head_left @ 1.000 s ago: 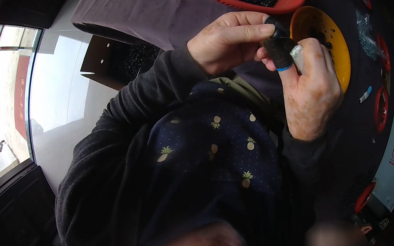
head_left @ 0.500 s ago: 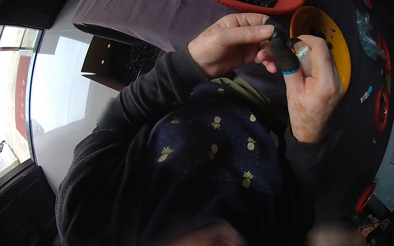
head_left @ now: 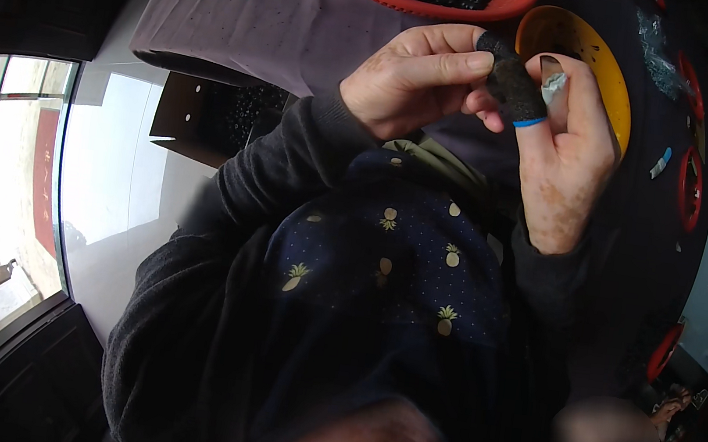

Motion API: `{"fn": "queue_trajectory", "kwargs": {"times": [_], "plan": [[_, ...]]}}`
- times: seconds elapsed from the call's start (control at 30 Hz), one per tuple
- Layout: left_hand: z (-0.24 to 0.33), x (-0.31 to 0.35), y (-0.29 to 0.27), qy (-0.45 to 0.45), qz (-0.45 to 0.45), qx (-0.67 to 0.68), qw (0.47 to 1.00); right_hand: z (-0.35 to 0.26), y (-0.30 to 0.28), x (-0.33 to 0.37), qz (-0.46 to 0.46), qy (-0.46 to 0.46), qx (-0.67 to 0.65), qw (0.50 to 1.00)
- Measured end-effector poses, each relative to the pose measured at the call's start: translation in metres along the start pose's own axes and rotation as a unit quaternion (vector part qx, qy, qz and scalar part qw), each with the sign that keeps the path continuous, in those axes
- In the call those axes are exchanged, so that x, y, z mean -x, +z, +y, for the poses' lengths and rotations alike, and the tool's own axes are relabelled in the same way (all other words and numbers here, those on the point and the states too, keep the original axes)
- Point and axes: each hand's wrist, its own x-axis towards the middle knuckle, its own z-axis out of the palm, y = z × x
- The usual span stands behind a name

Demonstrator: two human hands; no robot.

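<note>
My left hand (head_left: pixel 416 74) pinches the tip of a black fabric finger sleeve (head_left: pixel 514 89) between thumb and forefinger. The sleeve has a blue rim and covers the thumb of my right hand (head_left: pixel 566 163). That thumb points toward my left hand, apart from the curled fingers of the right hand, which show nothing gripped. A whitish wrap (head_left: pixel 553 86) sits around one curled fingertip, whose end looks dark. Just beyond the right hand lies a yellow bowl (head_left: pixel 614 81) with dark bits inside. Past both hands stands a red plastic basket (head_left: pixel 398 2) of small black pieces.
A dark cloth (head_left: pixel 247 13) covers the table. Below its left edge is an open cardboard box (head_left: pixel 181 116) of black pieces. To the right lie a crumpled clear plastic bag (head_left: pixel 657 59), a small blue-white item (head_left: pixel 661 163) and red-rimmed containers (head_left: pixel 690 187). Another person's hand (head_left: pixel 671 406) shows at lower right.
The right thumb in its sleeve has straightened away from the curled forefinger, baring the wrapped fingertip. My left hand keeps its pinch on the sleeve tip. The view has shifted slightly.
</note>
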Motion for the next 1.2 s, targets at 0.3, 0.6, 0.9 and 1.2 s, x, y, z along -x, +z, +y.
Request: {"fn": "queue_trajectory", "kwargs": {"times": [0.3,0.6,0.9,1.2], "plan": [[-0.004,-0.005,0.000,0.008,-0.008,-0.011,1.000,0.004,-0.007,0.002,-0.009,-0.003,0.017,1.000],[-0.008,-0.006,0.007,-0.002,0.013,-0.013,1.000,0.003,-0.013,0.005,-0.018,0.093,-0.107,0.990],[-0.008,-0.002,0.004,0.003,0.043,-0.040,0.998,0.008,-0.011,0.010,0.018,-0.115,0.337,0.934],[-0.009,-0.002,0.000,0.017,0.019,-0.042,0.999,0.007,-0.010,0.008,0.011,-0.102,0.354,0.930]]}}
